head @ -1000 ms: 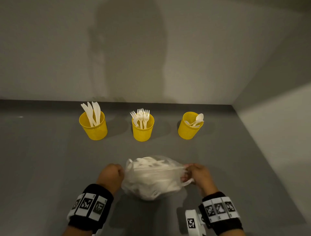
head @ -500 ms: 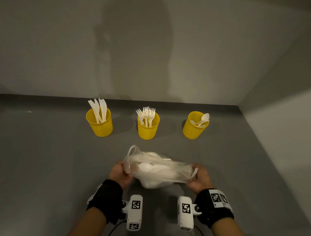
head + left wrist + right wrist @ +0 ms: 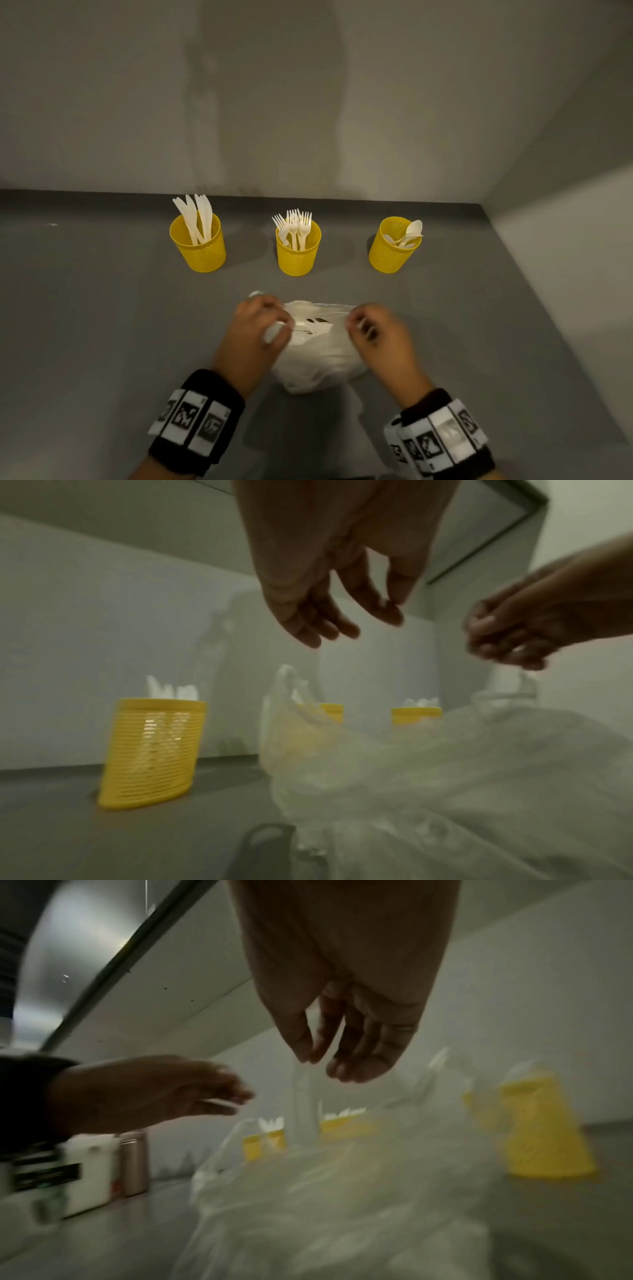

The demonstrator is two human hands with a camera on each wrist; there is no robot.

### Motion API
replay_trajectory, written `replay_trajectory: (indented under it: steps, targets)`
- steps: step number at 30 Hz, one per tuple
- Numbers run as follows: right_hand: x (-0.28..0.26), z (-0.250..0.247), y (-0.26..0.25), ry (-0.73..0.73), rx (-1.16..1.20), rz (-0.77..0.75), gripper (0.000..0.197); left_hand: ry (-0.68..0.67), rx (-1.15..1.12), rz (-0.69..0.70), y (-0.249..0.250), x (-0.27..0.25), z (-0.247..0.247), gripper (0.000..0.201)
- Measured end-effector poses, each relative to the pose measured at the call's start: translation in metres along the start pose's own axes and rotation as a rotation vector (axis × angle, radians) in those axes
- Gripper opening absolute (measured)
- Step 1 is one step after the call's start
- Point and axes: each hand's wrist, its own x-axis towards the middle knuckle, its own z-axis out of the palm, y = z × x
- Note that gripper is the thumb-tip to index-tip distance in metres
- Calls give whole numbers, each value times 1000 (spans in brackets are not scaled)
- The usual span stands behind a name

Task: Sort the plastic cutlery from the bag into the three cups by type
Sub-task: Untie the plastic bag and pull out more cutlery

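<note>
Holds left hand fingers slack above the bag on the counter, pinches its film with right hand fingers.

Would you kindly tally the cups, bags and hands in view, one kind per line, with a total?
Yellow cups: 3 (left cup, middle cup, right cup)
Plastic bag: 1
Hands: 2 (left hand, right hand)
Total: 6

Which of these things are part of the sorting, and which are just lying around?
Part of the job: plastic bag of cutlery; knife cup; fork cup; spoon cup.
Lying about: white container; metallic bottle.
</note>
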Motion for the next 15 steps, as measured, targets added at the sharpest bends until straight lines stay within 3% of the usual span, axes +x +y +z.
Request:
replay_trajectory:
  steps: [2,4,7,10,15]
  targets:
    - [2,22,2,-157,-188,-52,24,-181,98,-55,-8,6,20,38]
    - [6,32,3,-218,-425,53,30,-336,257,-216,-16,13,31,46]
    - [9,29,12,-284,-677,252,34,-548,459,-378,-25,22,28,39]
    - [9,20,23,-252,-670,389,42,-601,461,-443,-28,21,21,58]
    - [8,21,42,-332,-516,590,49,-510,112,-520,-25,16,16,71]
